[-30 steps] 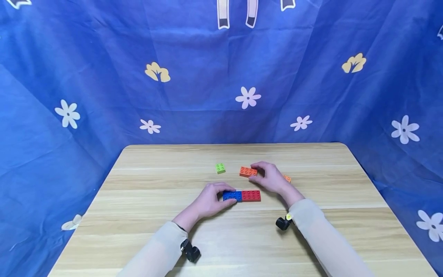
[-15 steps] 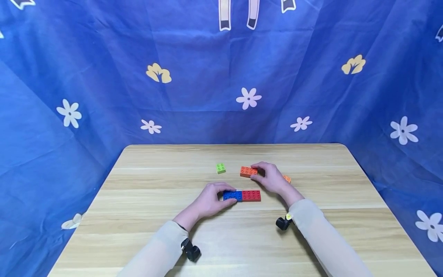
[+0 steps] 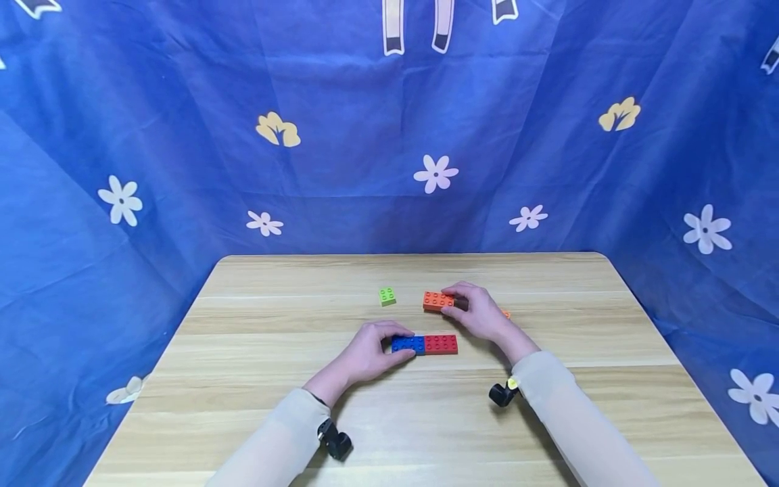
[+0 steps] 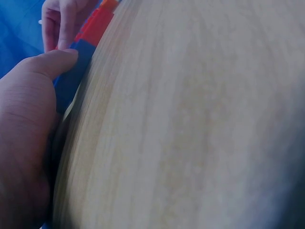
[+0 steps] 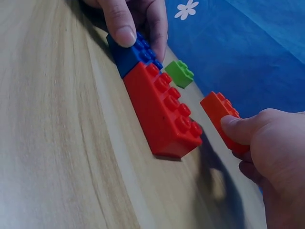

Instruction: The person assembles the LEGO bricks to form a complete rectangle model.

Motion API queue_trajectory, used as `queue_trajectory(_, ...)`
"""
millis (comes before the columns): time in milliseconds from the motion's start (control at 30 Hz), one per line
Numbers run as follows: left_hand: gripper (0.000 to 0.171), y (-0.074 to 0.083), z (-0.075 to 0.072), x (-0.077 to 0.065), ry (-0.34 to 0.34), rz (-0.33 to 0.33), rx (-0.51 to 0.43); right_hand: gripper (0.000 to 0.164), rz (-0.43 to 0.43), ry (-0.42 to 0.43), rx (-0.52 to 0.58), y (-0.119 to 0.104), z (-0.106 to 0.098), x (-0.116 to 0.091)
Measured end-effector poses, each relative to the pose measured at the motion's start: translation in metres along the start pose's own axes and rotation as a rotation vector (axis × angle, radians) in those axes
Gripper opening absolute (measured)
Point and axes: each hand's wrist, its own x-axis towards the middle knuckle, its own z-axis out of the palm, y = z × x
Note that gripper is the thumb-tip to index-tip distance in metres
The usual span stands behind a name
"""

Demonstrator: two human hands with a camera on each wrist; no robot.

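My left hand (image 3: 371, 352) grips a blue toy brick (image 3: 408, 345) on the table, its thumb and fingers on opposite long sides. A red brick (image 3: 441, 344) lies end to end with it, touching on the right; the right wrist view shows the red brick's (image 5: 159, 112) studs facing up. Farther back, my right hand (image 3: 481, 314) pinches an orange brick (image 3: 437, 301) between thumb and fingers by its right end. In the right wrist view, this orange brick (image 5: 220, 117) is partly covered by the thumb.
A small lime-green brick (image 3: 387, 296) sits at the back, left of the orange one. Another orange piece (image 3: 507, 314) is mostly hidden behind the right wrist. The wooden table (image 3: 414, 433) meets a blue patterned cloth (image 3: 341, 149) at its back edge.
My right hand and the orange brick have shifted very slightly to the right. More of the other orange piece is covered now. The left hand, blue and red bricks stay put.
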Motion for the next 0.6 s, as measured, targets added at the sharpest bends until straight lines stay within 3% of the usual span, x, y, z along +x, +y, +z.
queue_trajectory(600,0.034,-0.003,0.001,0.001,-0.003,0.003,0.007,0.04,-0.043,-0.025,0.067,-0.018,-0.006,-0.003)
